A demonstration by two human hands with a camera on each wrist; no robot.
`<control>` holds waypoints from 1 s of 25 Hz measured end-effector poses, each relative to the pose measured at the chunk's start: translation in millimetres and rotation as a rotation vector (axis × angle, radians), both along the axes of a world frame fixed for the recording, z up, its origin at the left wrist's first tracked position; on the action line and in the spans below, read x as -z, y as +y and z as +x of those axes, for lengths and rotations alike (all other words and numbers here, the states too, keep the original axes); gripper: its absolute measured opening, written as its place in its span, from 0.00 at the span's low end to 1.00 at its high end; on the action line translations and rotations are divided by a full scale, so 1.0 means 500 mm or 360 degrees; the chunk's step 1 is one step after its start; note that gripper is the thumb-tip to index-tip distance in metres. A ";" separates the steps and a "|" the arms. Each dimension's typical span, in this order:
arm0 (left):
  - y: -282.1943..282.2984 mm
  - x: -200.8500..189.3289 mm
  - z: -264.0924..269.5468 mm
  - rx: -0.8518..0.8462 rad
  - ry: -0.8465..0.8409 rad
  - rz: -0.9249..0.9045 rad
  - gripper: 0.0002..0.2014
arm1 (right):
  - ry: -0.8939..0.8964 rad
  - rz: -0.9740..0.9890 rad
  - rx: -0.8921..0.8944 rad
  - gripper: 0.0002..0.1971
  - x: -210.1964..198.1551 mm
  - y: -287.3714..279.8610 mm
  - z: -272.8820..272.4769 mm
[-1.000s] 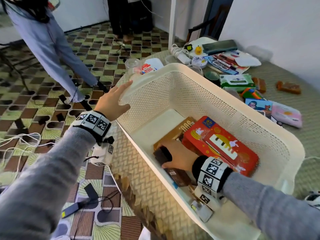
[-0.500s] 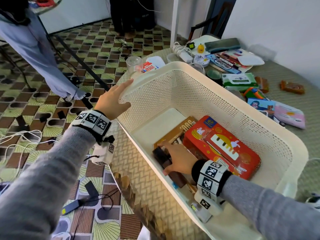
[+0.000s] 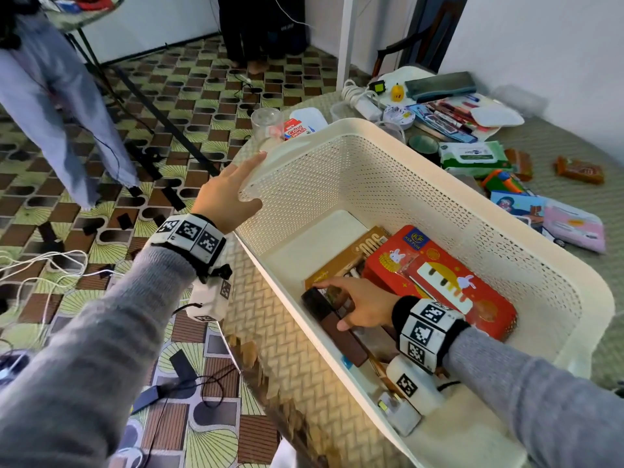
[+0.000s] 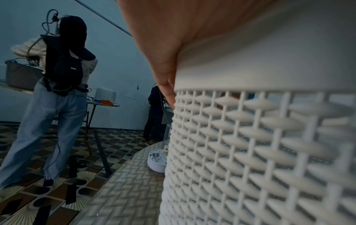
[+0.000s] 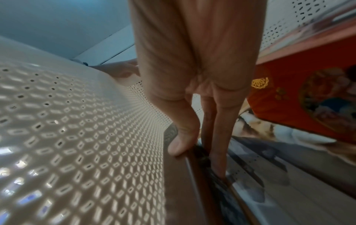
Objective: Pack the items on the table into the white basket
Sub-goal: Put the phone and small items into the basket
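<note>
A cream perforated basket (image 3: pixel 337 170) holds a red box (image 3: pixel 439 282) above a green-and-brown patterned floor (image 3: pixel 169 96).

The right hand (image 3: pixel 363 307) has slid along the brown packet (image 3: pixel 341 334).
</note>
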State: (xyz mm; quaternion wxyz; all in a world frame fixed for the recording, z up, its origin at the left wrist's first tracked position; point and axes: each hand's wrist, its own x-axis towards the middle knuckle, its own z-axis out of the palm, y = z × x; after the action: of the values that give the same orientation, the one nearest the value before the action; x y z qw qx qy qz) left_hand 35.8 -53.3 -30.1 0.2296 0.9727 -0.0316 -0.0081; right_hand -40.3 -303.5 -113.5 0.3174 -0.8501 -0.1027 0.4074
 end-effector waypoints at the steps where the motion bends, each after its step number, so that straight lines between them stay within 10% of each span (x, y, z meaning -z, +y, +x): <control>1: 0.001 0.001 0.000 0.0004 -0.0007 0.0010 0.38 | 0.0016 0.0009 0.0009 0.44 -0.001 0.000 0.004; 25: 0.001 0.002 0.001 -0.0036 -0.0007 -0.0006 0.37 | -0.0368 -0.0181 -0.0094 0.32 0.059 0.014 0.002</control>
State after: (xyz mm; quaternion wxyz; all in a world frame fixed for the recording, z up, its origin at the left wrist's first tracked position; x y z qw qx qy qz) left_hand 36.3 -52.7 -31.3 0.2314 0.9726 -0.0211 -0.0032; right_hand -39.3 -296.7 -143.1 0.2425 -0.9047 -0.1404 0.3210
